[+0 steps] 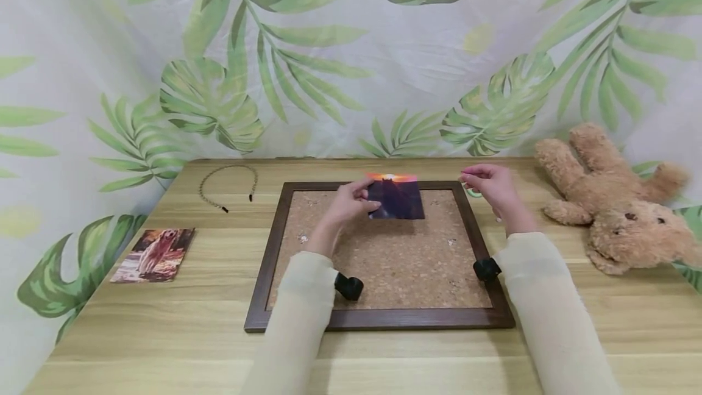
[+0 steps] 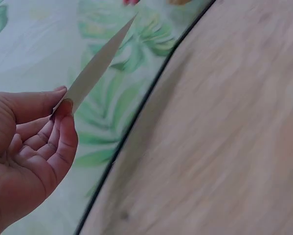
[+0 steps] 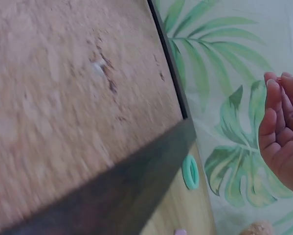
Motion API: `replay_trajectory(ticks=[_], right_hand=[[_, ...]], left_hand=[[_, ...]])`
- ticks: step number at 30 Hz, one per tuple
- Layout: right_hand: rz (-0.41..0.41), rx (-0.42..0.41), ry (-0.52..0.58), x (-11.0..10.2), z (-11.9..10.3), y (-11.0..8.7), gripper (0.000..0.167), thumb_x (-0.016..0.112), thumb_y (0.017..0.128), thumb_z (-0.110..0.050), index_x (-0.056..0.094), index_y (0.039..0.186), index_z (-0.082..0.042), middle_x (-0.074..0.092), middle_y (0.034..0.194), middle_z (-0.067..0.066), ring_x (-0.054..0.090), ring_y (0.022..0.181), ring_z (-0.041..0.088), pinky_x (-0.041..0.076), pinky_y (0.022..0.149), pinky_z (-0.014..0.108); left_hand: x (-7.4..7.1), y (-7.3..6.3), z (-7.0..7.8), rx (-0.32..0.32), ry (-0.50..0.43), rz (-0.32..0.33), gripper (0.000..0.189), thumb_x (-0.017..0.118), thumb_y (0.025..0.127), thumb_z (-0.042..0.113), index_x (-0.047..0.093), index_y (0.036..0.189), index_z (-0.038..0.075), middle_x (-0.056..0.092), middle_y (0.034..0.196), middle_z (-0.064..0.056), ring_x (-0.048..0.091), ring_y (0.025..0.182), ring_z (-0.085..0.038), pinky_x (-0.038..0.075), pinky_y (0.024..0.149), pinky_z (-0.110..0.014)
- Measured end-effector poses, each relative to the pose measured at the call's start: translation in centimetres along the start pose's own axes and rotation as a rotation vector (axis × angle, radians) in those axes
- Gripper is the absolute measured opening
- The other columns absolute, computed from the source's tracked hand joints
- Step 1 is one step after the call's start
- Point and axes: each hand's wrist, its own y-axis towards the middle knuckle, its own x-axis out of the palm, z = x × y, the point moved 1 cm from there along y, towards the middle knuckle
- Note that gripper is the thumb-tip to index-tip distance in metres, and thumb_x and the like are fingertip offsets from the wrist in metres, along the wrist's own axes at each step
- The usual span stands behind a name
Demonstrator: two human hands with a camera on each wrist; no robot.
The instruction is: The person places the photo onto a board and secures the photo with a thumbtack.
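Observation:
My left hand pinches a photo print by its left edge, between thumb and fingers. The print has an orange-pink sunset over a dark silhouette, and it is held above the far part of a cork board with a dark wooden frame. In the left wrist view, the print appears nearly edge-on. Just past the board's far right corner, my right hand is raised. Its thumb and fingertips pinch a tiny pink-red thing, mostly hidden and too small to identify.
A dog photo lies at the table's left, with a chain with black ends behind it. A plush bear lies at the right. Beside the board's right edge is a green ring, near a small purple thing.

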Motion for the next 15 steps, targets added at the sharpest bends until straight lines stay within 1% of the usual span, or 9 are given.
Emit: replay_trajectory(ticks=[3, 6, 8, 11, 15], right_hand=[[0.014, 0.024, -0.005, 0.5, 0.4, 0.1, 0.031, 0.054, 0.085, -0.009, 0.052, 0.106, 0.014, 0.061, 0.071, -0.011, 0.058, 0.07, 0.01, 0.042, 0.057, 0.018], [0.022, 0.02, -0.008, 0.8, 0.5, 0.3, 0.029, 0.055, 0.084, -0.007, 0.053, 0.105, 0.014, 0.061, 0.07, -0.01, 0.058, 0.068, 0.01, 0.042, 0.057, 0.018], [0.018, 0.014, -0.001, 1.0, 0.5, 0.4, 0.029, 0.055, 0.084, -0.006, 0.053, 0.105, 0.014, 0.061, 0.07, -0.009, 0.058, 0.067, 0.008, 0.043, 0.059, 0.018], [0.008, 0.004, 0.018, 1.5, 0.5, 0.5, 0.028, 0.055, 0.083, -0.003, 0.053, 0.104, 0.016, 0.061, 0.07, -0.007, 0.059, 0.067, 0.008, 0.044, 0.062, 0.018], [-0.001, 0.003, 0.037, 1.9, 0.5, 0.7, 0.027, 0.054, 0.083, 0.001, 0.052, 0.103, 0.019, 0.061, 0.073, -0.001, 0.06, 0.069, 0.009, 0.046, 0.064, 0.02]], left_hand=[[2.2, 0.5, -0.2, -0.007, -0.002, -0.005, 0.058, 0.064, 0.076, 0.0, 0.041, 0.129, 0.005, 0.037, 0.071, -0.001, 0.029, 0.052, -0.009, 0.029, 0.049, -0.023], [4.1, 1.1, -0.5, -0.002, 0.019, -0.012, 0.058, 0.065, 0.075, 0.0, 0.042, 0.128, 0.003, 0.036, 0.067, 0.0, 0.03, 0.052, -0.01, 0.028, 0.048, -0.022], [5.2, 1.4, -0.6, 0.008, 0.034, -0.017, 0.058, 0.065, 0.074, 0.0, 0.042, 0.128, 0.001, 0.036, 0.065, 0.001, 0.03, 0.051, -0.01, 0.029, 0.047, -0.022], [6.4, 1.7, -0.9, 0.022, 0.102, -0.02, 0.058, 0.067, 0.073, 0.0, 0.044, 0.125, -0.001, 0.037, 0.061, 0.001, 0.033, 0.051, -0.009, 0.031, 0.047, -0.02], [7.4, 2.1, -1.2, 0.009, 0.222, -0.029, 0.058, 0.07, 0.07, 0.004, 0.046, 0.123, -0.001, 0.039, 0.057, 0.002, 0.034, 0.048, -0.009, 0.031, 0.047, -0.02]])
